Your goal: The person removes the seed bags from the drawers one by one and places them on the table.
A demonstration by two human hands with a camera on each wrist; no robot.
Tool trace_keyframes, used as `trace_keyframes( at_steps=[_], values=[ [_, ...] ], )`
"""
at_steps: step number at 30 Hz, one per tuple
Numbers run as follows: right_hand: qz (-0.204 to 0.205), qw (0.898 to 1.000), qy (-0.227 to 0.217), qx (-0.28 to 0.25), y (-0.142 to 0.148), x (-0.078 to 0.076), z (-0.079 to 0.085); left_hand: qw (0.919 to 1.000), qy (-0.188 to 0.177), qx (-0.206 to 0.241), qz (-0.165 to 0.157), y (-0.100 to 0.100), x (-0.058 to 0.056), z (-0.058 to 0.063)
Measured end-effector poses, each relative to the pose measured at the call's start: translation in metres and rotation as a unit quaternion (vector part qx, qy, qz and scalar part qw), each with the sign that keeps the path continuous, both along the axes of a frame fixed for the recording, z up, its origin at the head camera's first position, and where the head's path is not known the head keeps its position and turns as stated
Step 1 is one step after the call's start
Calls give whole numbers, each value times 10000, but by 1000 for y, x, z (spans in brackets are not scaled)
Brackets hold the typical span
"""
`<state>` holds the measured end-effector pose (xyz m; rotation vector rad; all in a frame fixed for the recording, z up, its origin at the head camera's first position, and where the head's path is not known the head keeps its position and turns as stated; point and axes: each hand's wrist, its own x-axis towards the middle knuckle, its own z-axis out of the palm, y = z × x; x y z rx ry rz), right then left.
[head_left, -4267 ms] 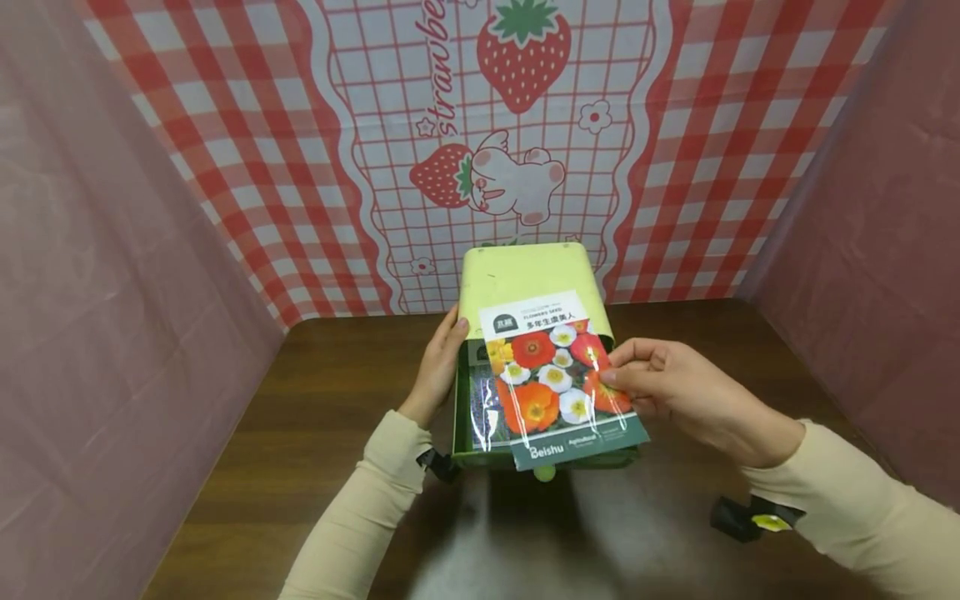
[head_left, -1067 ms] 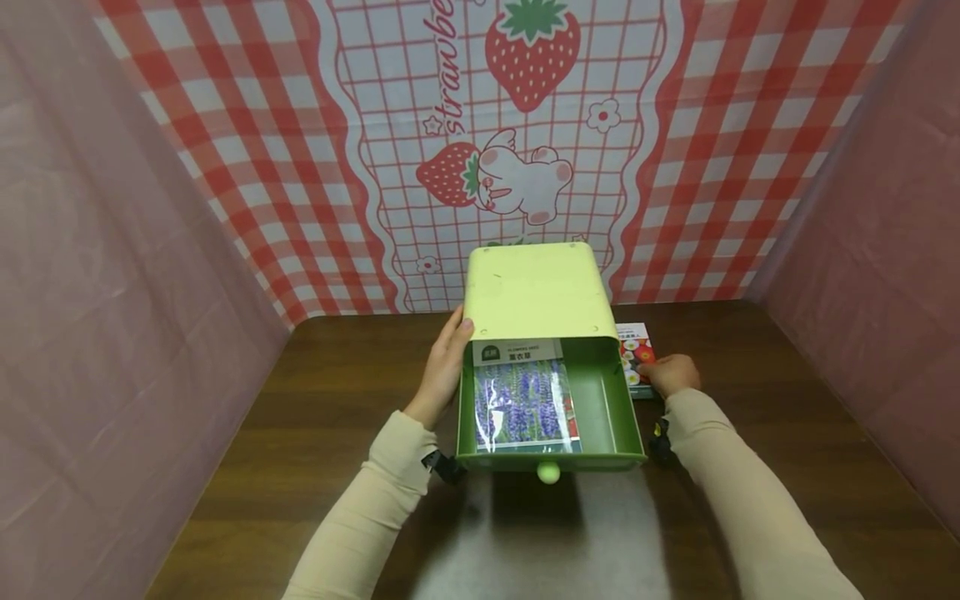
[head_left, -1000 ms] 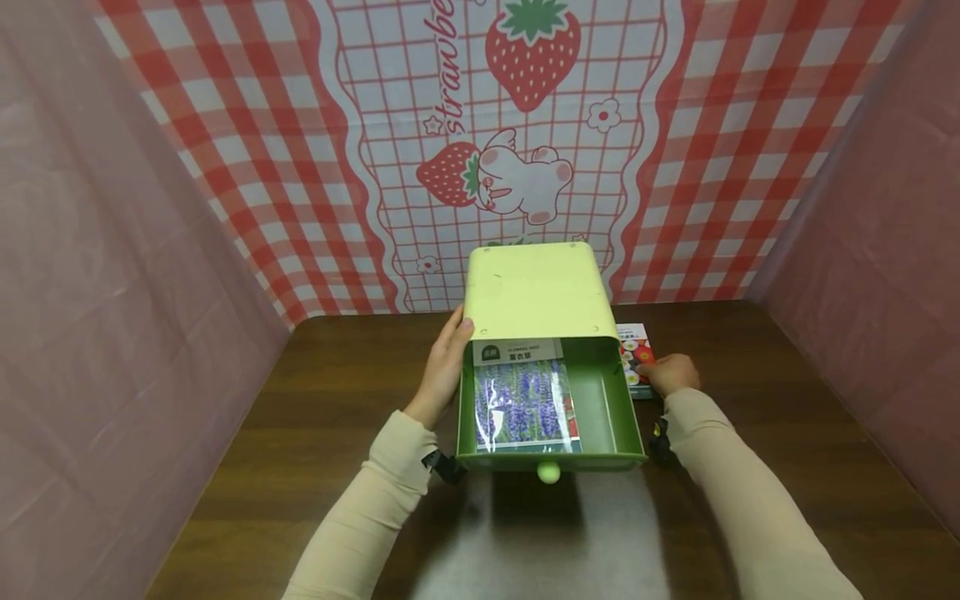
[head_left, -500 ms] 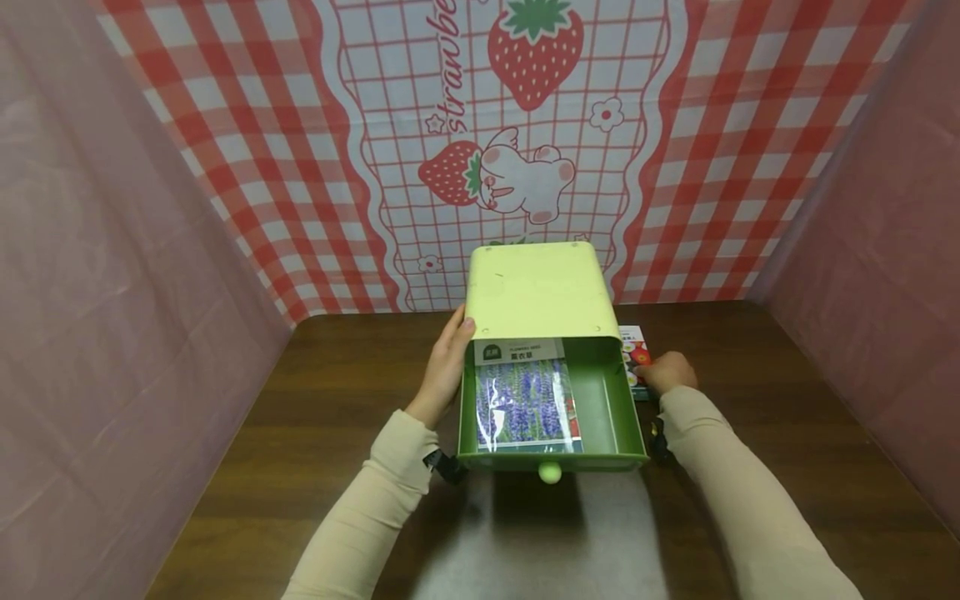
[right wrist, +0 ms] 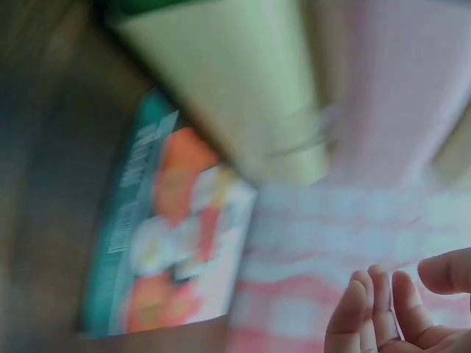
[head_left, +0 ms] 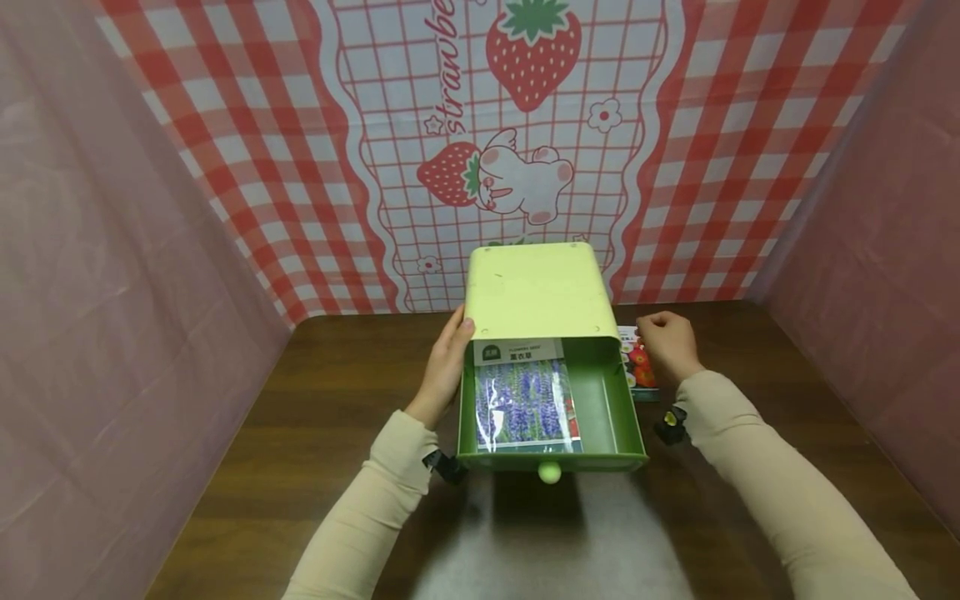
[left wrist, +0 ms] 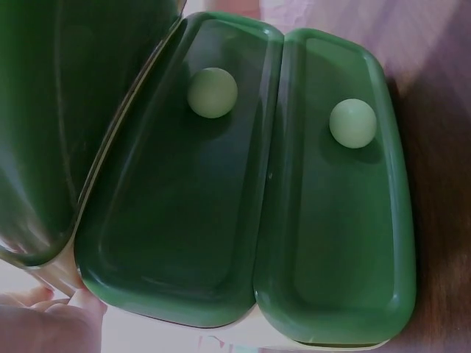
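Observation:
My left hand (head_left: 441, 367) rests against the left side of a pale yellow drawer cabinet (head_left: 536, 287), its thumb near the front edge. The cabinet's top green drawer (head_left: 600, 404) is pulled out. Inside it, on the left, lies a lavender seed packet (head_left: 521, 404), with a strip of red showing under its right edge. To the right of the cabinet, a poppy seed packet (right wrist: 173, 235) lies face up on the table. My right hand (head_left: 671, 343) is above that packet's upper right, fingers loosely bent and holding nothing; in the head view it covers part of the packet.
Two closed green drawers with round knobs (left wrist: 213, 93) show in the left wrist view. The dark wooden table (head_left: 330, 400) ends at a red-checked strawberry cloth (head_left: 525, 150). Pink cloth walls (head_left: 97, 292) stand on both sides.
The poppy packet went from over the drawer to the table right of the cabinet. My right hand has since let go and moved up and back. My left hand stays on the cabinet.

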<state>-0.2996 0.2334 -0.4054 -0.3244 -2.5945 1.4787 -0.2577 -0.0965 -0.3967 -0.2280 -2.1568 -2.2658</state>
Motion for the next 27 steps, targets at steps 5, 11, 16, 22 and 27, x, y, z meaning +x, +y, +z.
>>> trace_keyframes(
  at_steps=[5, 11, 16, 22, 27],
  values=[
    [738, 9962, 434, 181, -12, 21, 42, 10000, 1, 46, -56, 0, -1, 0],
    [1246, 9837, 1185, 533, -32, 57, 83, 10000, 38, 0, -80, 1, -1, -1],
    [1650, 9632, 1872, 997, -50, 85, 101, 10000, 27, 9, -35, 0, -1, -2],
    [2368, 9238, 2377, 1847, -75, 105, 97, 10000, 25, -21, 11, -1, 0, -3],
    [3183, 8891, 2240, 2409, -90, 114, 86, 10000, 48, -22, -34, -1, 0, -1]
  ],
)
